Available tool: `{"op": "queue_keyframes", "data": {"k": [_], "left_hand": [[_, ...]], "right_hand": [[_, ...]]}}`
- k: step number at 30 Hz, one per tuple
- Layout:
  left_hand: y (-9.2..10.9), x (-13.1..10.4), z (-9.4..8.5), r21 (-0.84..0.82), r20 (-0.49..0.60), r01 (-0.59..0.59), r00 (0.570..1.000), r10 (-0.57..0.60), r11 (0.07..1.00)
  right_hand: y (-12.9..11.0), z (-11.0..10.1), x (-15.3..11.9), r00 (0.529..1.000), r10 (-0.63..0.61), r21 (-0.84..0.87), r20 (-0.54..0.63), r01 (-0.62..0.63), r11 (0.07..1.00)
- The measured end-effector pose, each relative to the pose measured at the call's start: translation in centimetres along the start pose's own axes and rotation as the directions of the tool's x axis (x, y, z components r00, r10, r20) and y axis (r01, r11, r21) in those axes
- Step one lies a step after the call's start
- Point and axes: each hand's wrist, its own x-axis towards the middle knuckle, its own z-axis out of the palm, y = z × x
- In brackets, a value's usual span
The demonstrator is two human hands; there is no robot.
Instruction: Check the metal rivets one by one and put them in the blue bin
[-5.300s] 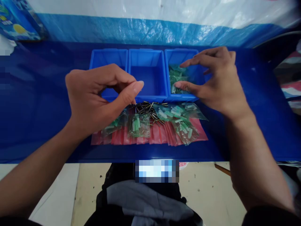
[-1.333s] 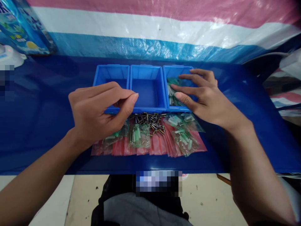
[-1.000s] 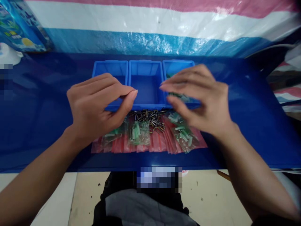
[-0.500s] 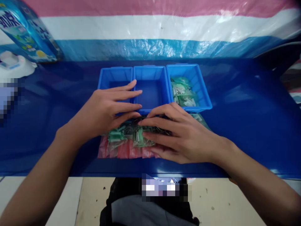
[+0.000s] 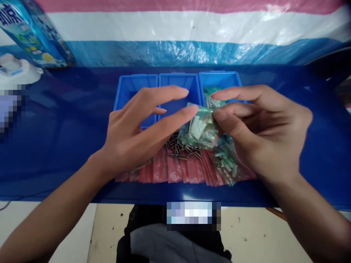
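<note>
My right hand point(image 5: 263, 135) pinches a small clear bag with pale green pieces point(image 5: 199, 128) by its right upper corner, raised above the pile. My left hand point(image 5: 139, 128) is beside the bag's left side, fingers apart; its fingertip is close to the bag's top edge, and whether it touches cannot be made out. Below lie red-edged bags point(image 5: 175, 171) in a row, with loose metal pins point(image 5: 183, 151) on them. Another bag with pale pieces point(image 5: 227, 164) rests at the row's right, below my right hand.
Three blue bins stand behind the hands: left point(image 5: 137, 78), middle point(image 5: 178, 77) and right point(image 5: 219, 75), the right one holding green bags. A blue bottle pack point(image 5: 35, 36) and a white object point(image 5: 19, 73) are at the far left of the blue table point(image 5: 68, 146).
My right hand has lifted a bag from the pile and turned, thumb and fingers pinching it. My left hand has moved right, towards that bag. Metal pins below are now in sight.
</note>
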Motion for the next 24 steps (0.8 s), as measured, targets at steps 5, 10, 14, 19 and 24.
{"op": "queue_keyframes", "data": {"k": [5, 10, 14, 19, 24], "left_hand": [[-0.6, -0.2, 0.4, -0.027, -0.122, -0.072, 0.990, 0.068, 0.997], [-0.4, -0.4, -0.1, -0.062, -0.086, 0.053, 0.995, -0.058, 0.997], [0.8, -0.3, -0.4, -0.027, -0.029, 0.099, 0.995, -0.100, 0.995], [0.8, -0.2, -0.6, -0.047, 0.040, 0.141, 0.989, -0.139, 0.989], [-0.3, -0.4, -0.3, -0.041, -0.031, 0.025, 0.999, -0.026, 0.999]], "right_hand": [[0.3, 0.3, 0.0, 0.982, -0.019, 0.250, 0.188, -0.029, 0.968], [0.6, 0.4, -0.2, 0.948, -0.272, 0.032, 0.162, 0.271, 0.962], [0.1, 0.4, -0.5, 0.975, -0.181, -0.027, 0.131, 0.186, 0.982], [-0.2, 0.3, -0.5, 0.999, -0.028, 0.034, 0.037, 0.027, 0.999], [0.1, 0.0, -0.5, 0.980, -0.038, 0.120, 0.194, 0.014, 0.993]]}}
